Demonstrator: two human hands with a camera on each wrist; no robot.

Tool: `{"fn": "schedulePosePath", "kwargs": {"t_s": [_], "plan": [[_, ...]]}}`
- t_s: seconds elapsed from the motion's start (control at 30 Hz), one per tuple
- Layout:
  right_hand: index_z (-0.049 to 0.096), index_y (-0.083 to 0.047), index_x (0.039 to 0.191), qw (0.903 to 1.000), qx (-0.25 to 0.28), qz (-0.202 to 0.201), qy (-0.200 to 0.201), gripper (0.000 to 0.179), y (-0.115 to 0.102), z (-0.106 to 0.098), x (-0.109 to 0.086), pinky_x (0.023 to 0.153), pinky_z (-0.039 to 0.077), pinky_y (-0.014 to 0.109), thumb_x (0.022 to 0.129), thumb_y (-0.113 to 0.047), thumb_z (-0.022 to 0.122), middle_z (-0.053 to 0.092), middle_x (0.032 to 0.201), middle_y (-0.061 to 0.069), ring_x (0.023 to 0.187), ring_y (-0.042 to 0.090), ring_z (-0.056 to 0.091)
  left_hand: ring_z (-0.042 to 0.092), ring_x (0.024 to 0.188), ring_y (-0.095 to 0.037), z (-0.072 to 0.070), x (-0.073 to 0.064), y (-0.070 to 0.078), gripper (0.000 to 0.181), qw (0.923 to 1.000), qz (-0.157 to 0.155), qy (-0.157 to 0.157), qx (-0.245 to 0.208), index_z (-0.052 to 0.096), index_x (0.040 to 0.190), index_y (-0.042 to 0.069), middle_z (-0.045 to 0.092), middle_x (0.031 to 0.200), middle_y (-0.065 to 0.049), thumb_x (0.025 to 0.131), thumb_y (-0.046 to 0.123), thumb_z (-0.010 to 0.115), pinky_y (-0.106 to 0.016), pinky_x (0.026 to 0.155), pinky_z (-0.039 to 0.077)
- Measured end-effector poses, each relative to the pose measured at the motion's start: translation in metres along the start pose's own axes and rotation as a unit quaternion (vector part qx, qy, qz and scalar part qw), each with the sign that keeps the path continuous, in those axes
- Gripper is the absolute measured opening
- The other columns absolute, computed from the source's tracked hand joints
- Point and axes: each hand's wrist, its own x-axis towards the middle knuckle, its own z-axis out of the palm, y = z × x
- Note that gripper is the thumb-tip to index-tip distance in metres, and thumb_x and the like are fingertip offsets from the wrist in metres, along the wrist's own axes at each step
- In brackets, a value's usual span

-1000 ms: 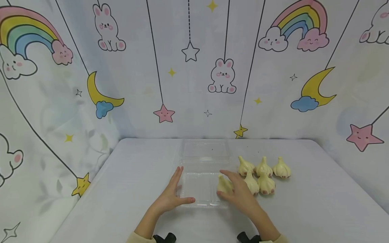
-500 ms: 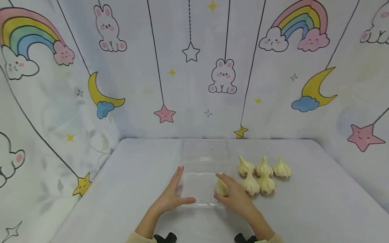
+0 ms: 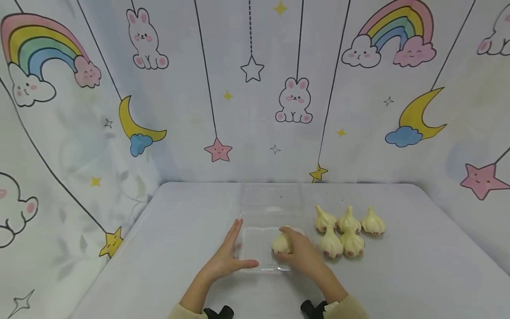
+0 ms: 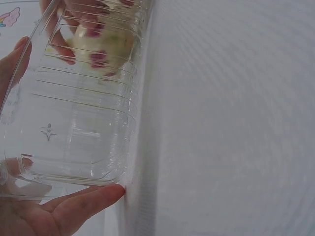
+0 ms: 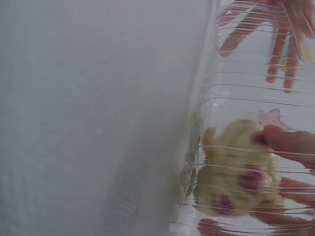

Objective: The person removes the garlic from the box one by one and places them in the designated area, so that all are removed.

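Note:
A clear plastic clamshell box lies with its lid folded back behind it. My left hand steadies the box's left side, fingers and thumb spread apart; the left wrist view shows a fingertip against its lower edge. My right hand grips a pale garlic bulb between thumb and fingers inside the box. Through the ribbed wall, the right wrist view shows the garlic bulb with purplish patches. The hand hides part of the bulb and the box's right end.
Several more garlic bulbs stand grouped on the white tabletop, right of the box. A patterned cloth backdrop rises behind the table's far edge.
My right hand has moved left with the garlic bulb, farther into the box. My left hand has stayed at the box's left side.

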Motion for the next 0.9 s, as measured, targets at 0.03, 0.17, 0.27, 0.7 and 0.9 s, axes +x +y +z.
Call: {"fn": "schedulePosePath", "kwargs": {"t_s": [0.03,0.17,0.27,0.7,0.9], "plan": [[0.055,-0.008,0.119,1.0,0.001,0.002,0.0,0.055,0.0,0.0,0.001,0.082,0.046,0.047,0.071,-0.02,0.078,0.06,0.112,0.013,0.101,0.03,0.057,0.028,0.126,-0.049,0.0,0.0,0.0,0.111,1.0,0.001,0.0,0.0,0.005,0.148,0.014,-0.004,0.151,-0.019,0.068,0.024,0.082,-0.059,0.097,0.032],[0.055,-0.007,0.113,0.9999,-0.004,0.013,-0.006,0.048,-0.002,0.002,0.005,0.08,0.047,0.047,0.073,-0.021,0.077,0.061,0.108,0.013,0.098,0.03,0.057,0.028,0.126,-0.049,0.0,0.001,0.0,0.111,1.0,0.001,0.003,0.004,0.006,0.148,0.014,-0.003,0.151,-0.019,0.068,0.024,0.082,-0.059,0.098,0.031],[0.056,-0.007,0.108,0.9998,-0.006,0.019,-0.007,0.045,-0.003,0.003,0.008,0.073,0.048,0.043,0.072,-0.02,0.078,0.062,0.101,0.011,0.088,0.024,0.056,0.027,0.126,-0.049,0.001,0.001,0.0,0.111,1.0,0.0,0.006,0.003,0.007,0.148,0.013,-0.003,0.151,-0.019,0.067,0.023,0.082,-0.059,0.099,0.03],[0.052,-0.009,0.112,0.9994,0.009,0.026,0.021,0.054,-0.002,0.0,0.008,0.07,0.048,0.04,0.066,-0.011,0.081,0.06,0.101,0.01,0.085,0.023,0.054,0.025,0.128,-0.049,0.001,0.001,-0.001,0.112,1.0,-0.004,0.004,0.002,0.007,0.148,0.015,-0.003,0.151,-0.018,0.067,0.024,0.082,-0.06,0.098,0.03],[0.048,-0.011,0.123,0.9976,0.052,0.025,0.039,0.068,-0.004,-0.009,0.005,0.077,0.051,0.044,0.065,-0.012,0.082,0.06,0.11,0.016,0.096,0.029,0.059,0.02,0.13,-0.047,0.001,0.001,-0.002,0.112,0.9998,-0.009,0.008,0.013,0.007,0.148,0.016,-0.002,0.152,-0.018,0.066,0.026,0.082,-0.061,0.098,0.029]]}}
